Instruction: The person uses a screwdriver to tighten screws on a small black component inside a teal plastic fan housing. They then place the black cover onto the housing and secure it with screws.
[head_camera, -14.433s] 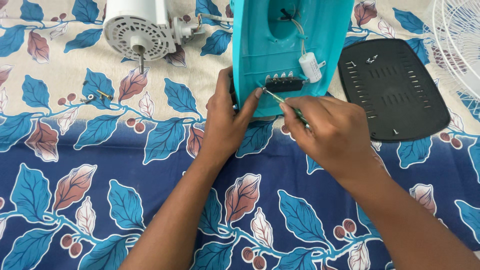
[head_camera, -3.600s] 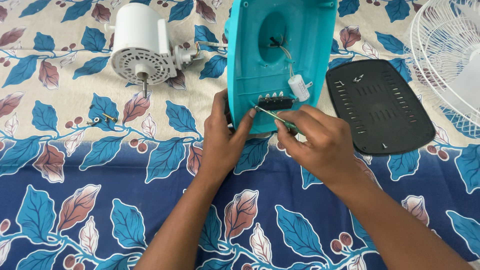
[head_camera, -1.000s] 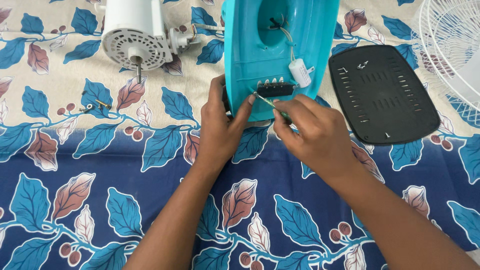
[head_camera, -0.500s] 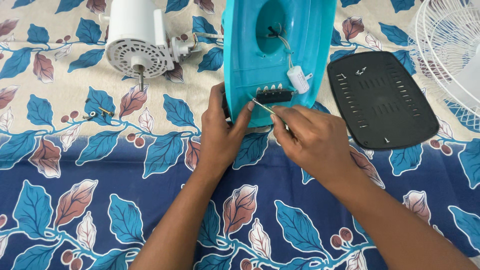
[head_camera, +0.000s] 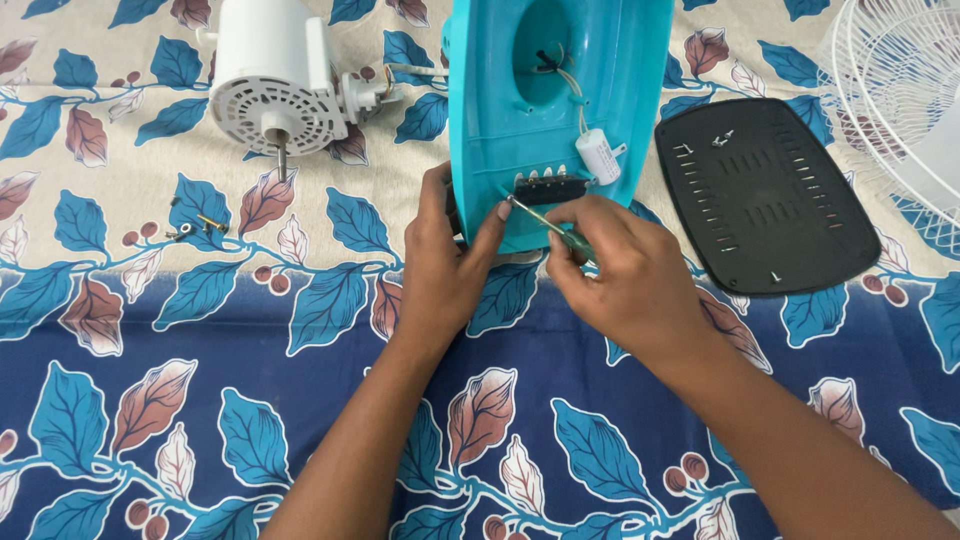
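**Hands at the turquoise fan base**

On the leaf-printed blue and cream cloth, the left hand grasps the near edge of the turquoise plastic fan base, thumb by the black terminal block. The right hand is clenched round a thin metal screwdriver, its green handle mostly hidden. Beyond lie a black slotted cover plate, a white motor and a white wire grille, cut off at the frame.
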